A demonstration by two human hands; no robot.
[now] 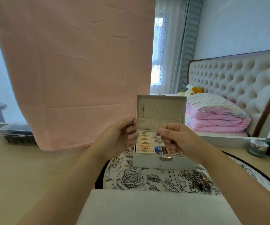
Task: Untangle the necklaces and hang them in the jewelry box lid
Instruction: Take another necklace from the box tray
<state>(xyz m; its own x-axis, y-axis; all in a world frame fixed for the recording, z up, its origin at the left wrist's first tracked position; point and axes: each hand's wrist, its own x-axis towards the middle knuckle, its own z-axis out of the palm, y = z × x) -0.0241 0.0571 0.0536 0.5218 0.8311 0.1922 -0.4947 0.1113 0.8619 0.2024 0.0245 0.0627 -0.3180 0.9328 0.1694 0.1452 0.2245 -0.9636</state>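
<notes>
- Jewelry box [147,162]: pale grey with a metal front clasp, standing open on a round floral mat [129,177] at the middle of a light wooden desk [25,168].
- Lid [161,112]: upright, beige lining facing the camera, a row of small hooks [162,104] along the top and a slack pocket [160,123] below.
- Gold chain [142,109]: one, hanging straight down from the leftmost hook, its lower end tucked into the pocket.
- Tray contents: rings and a gold bow piece [144,147] in the left slots, and small blue items [157,149] in a front compartment.
- Tangle of necklaces [197,181]: a dark and silvery heap on the mat, just in front of the box's right corner and apart from both hands.
- Left hand [124,137]: grips the lid's left edge, thumb on top and fingers curled round it.
- Right hand [175,138]: held in front of the tray's right half, fingers curled with thumb and forefinger together (whether a fine chain is pinched there cannot be told).
- Surroundings: a pink cloth [75,70] hanging behind left, a clear plastic box [17,133] far left, a folded pink quilt [215,117] behind right and a glass jar [257,147] far right.
</notes>
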